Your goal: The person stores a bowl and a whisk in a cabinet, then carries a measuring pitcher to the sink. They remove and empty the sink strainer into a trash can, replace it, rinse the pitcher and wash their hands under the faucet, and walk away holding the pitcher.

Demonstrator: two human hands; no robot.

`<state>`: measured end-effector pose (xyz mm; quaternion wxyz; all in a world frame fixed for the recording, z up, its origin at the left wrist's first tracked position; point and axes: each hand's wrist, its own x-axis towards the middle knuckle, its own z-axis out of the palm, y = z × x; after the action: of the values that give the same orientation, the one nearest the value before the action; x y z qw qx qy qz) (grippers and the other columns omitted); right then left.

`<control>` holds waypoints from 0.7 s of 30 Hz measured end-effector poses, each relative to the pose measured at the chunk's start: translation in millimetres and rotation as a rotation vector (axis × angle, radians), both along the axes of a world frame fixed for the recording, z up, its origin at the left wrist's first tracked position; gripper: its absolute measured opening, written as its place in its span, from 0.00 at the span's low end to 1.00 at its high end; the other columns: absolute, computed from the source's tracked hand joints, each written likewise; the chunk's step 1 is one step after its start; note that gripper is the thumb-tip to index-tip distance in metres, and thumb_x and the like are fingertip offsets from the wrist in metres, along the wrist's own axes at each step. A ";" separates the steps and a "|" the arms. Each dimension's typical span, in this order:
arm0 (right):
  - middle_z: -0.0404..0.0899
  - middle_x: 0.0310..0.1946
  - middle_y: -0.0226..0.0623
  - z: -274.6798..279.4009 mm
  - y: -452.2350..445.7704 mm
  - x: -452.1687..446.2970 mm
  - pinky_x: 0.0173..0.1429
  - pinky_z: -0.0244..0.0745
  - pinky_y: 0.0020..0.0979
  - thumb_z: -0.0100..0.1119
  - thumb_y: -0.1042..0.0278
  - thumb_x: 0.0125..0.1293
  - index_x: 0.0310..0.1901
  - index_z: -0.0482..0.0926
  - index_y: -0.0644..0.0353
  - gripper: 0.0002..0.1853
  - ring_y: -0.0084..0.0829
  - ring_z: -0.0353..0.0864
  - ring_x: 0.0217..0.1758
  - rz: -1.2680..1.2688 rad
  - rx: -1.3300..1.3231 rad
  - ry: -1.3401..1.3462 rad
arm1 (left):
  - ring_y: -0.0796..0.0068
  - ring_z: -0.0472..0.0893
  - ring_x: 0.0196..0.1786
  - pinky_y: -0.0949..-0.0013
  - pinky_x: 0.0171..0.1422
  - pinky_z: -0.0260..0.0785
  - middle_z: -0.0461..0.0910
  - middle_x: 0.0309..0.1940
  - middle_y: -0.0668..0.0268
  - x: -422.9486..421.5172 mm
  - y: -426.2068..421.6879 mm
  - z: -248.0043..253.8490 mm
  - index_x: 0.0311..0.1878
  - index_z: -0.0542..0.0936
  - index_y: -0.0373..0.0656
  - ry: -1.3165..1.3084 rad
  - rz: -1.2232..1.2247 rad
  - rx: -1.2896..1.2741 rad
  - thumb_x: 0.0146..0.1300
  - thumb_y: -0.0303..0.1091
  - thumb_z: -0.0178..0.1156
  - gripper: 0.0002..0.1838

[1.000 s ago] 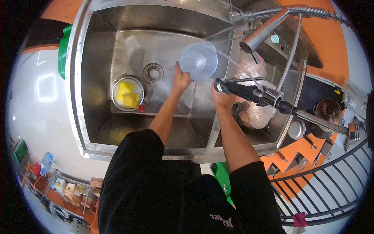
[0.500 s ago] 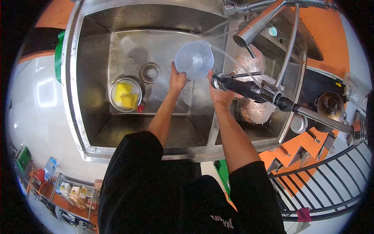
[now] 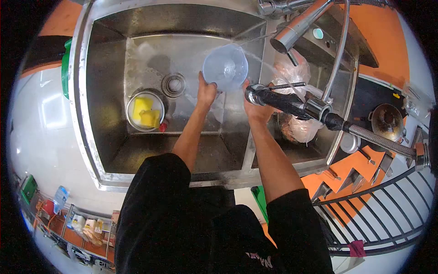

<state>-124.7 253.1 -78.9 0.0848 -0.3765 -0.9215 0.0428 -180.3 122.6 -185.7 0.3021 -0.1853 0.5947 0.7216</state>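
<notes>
A clear, bluish plastic container (image 3: 225,66) is held over the large steel sink basin, water streaking past its upper right rim. My left hand (image 3: 207,92) grips its lower left edge, thumb and finger on the rim. My right hand (image 3: 256,108) is at the container's lower right, beneath the black-wrapped spray faucet (image 3: 283,102), which hides part of it; its fingers are closed, and what they hold is partly hidden. A round bowl (image 3: 131,108) with yellow sponges (image 3: 148,114) sits left of the drain (image 3: 174,85). Beside the bowl lies a small red object (image 3: 164,125).
Plastic bags with contents (image 3: 294,129) lie in the smaller right basin. A metal spout (image 3: 296,29) and hose (image 3: 382,143) hang over that side. A pan (image 3: 387,121), a black railing (image 3: 378,219) and a loaded shelf rack (image 3: 86,228) stand farther out.
The view has shifted slightly, so the sink contents appear a little farther left. Both hands stay at the container and faucet; the container looks slightly more upright toward the camera.
</notes>
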 end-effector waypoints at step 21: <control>0.78 0.29 0.46 -0.9 0.3 0.3 0.44 0.72 0.46 0.64 0.44 0.54 0.38 0.73 0.62 0.27 0.51 0.78 0.35 0.027 0.003 0.115 | 0.53 0.76 0.52 0.58 0.47 0.77 0.65 0.59 0.44 27.8 32.0 12.4 0.74 0.33 0.39 -0.045 0.281 0.094 0.53 0.19 0.47 0.47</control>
<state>-124.5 253.4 -79.8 0.1375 -0.3607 -0.9203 0.0641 -152.4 154.7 -173.3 0.2196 -0.2686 0.5214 0.7796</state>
